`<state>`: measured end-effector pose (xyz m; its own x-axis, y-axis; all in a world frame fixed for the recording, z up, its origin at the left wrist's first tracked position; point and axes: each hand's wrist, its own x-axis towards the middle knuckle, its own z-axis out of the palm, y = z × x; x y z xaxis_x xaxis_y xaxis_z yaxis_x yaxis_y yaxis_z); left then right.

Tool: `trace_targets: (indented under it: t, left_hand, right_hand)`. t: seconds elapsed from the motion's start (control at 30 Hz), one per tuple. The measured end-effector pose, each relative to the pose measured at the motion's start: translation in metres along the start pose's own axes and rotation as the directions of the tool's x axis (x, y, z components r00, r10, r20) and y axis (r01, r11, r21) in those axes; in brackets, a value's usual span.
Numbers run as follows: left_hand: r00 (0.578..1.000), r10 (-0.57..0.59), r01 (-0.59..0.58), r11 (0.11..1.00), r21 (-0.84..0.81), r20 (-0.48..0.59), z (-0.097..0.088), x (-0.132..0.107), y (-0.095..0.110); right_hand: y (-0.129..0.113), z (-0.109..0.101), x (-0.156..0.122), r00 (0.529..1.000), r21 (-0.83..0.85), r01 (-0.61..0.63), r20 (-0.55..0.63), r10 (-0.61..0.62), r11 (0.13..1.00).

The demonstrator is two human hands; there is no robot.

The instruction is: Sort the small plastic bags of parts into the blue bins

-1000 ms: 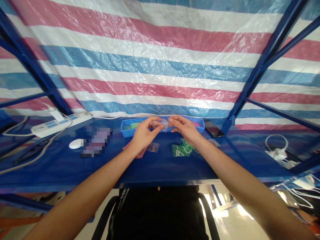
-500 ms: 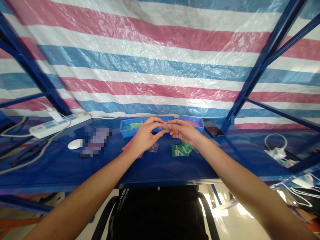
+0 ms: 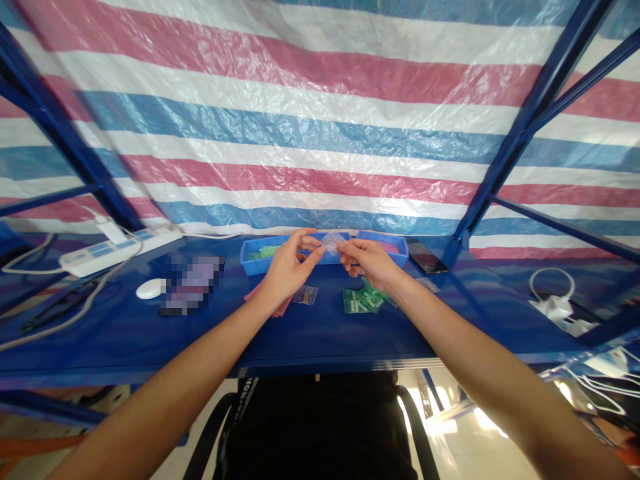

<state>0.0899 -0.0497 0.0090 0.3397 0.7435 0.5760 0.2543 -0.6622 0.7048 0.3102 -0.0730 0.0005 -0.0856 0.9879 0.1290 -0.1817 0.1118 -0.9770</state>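
Note:
A small clear plastic bag (image 3: 332, 243) is held up between my two hands, above the blue bins. My right hand (image 3: 367, 259) pinches its right edge between thumb and curled fingers. At the left edge, the thumb and a fingertip of my left hand (image 3: 295, 260) close on the bag, with the other fingers loosely bent. Below my left wrist lie pink packets (image 3: 285, 308), partly hidden by it. Another clear bag with small contents (image 3: 305, 295) lies beside them. Several green packets (image 3: 364, 299) are piled under my right hand.
Blue bins stand along the back: the left bin (image 3: 255, 267) holds green packets, the right bin (image 3: 400, 257) pink ones. A dark phone (image 3: 427, 256) lies right of them. On the left are a white mouse-like object (image 3: 150, 289), a power strip (image 3: 123, 252) and cables.
My hands have drawn slightly apart, the left one shifting left. The clear bag, mostly covered by fingers before, now shows spread between them.

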Motion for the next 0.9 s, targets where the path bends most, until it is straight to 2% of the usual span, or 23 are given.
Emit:
trace_targets:
  t: [0.1,0.2,0.27,0.4,0.47,0.53,0.6,0.67,0.73,0.77,0.8,0.83,0.9]
  left_hand:
    - [1.0,-0.004,0.004,1.0,0.021,-0.004,0.001,0.001,-0.004]
    - [1.0,0.0,0.0,0.999,0.045,0.004,0.0,0.001,-0.004]
    - [1.0,0.004,-0.004,0.998,0.061,0.002,-0.001,0.001,-0.004]
    - [1.0,0.026,-0.026,0.993,0.114,0.003,-0.002,0.0,0.0]
    - [0.998,0.065,-0.068,0.984,0.165,0.028,-0.003,-0.001,0.003]
    - [0.981,0.143,-0.168,0.962,0.213,0.13,-0.004,-0.003,0.008]
    - [0.918,0.246,-0.317,0.926,0.205,0.31,-0.002,-0.008,0.014]
    - [0.811,0.34,-0.445,0.886,0.127,0.476,0.002,-0.015,0.02]
    - [0.729,0.39,-0.514,0.854,0.074,0.563,0.011,-0.021,0.028]
    - [0.695,0.394,-0.545,0.835,0.083,0.601,0.017,-0.023,0.032]
    - [0.686,0.395,-0.571,0.813,0.115,0.611,0.024,-0.024,0.035]
    - [0.659,0.399,-0.609,0.781,0.141,0.638,0.031,-0.025,0.038]
    - [0.59,0.414,-0.678,0.721,0.146,0.693,0.047,-0.023,0.042]
  right_hand:
    - [-0.002,-0.006,0.01,0.994,0.066,-0.055,-0.091,0.061,0.996]
    - [-0.004,-0.009,0.016,0.978,0.014,-0.2,-0.058,0.2,0.98]
    - [-0.005,-0.01,0.016,0.973,-0.046,-0.228,-0.036,0.227,0.972]
    - [-0.005,-0.012,0.012,0.998,-0.204,-0.069,-0.011,0.068,0.976]
    - [-0.005,-0.014,0.008,0.999,-0.368,0.041,0.039,-0.029,0.929]
    - [-0.007,-0.015,0.004,0.99,-0.517,0.141,0.065,-0.126,0.844]
    - [-0.01,-0.014,-0.001,0.968,-0.637,0.218,0.044,-0.247,0.74]
    - [-0.015,-0.011,-0.006,0.93,-0.75,0.257,0.02,-0.367,0.61]
    - [-0.019,-0.008,-0.011,0.895,-0.828,0.262,0.017,-0.446,0.496]
    - [-0.022,-0.006,-0.013,0.883,-0.846,0.261,0.016,-0.468,0.465]
    - [-0.024,-0.005,-0.015,0.875,-0.853,0.262,0.013,-0.483,0.451]
    - [-0.027,-0.005,-0.015,0.867,-0.853,0.266,0.009,-0.497,0.448]
    - [-0.033,-0.009,-0.016,0.852,-0.854,0.267,-0.008,-0.523,0.447]
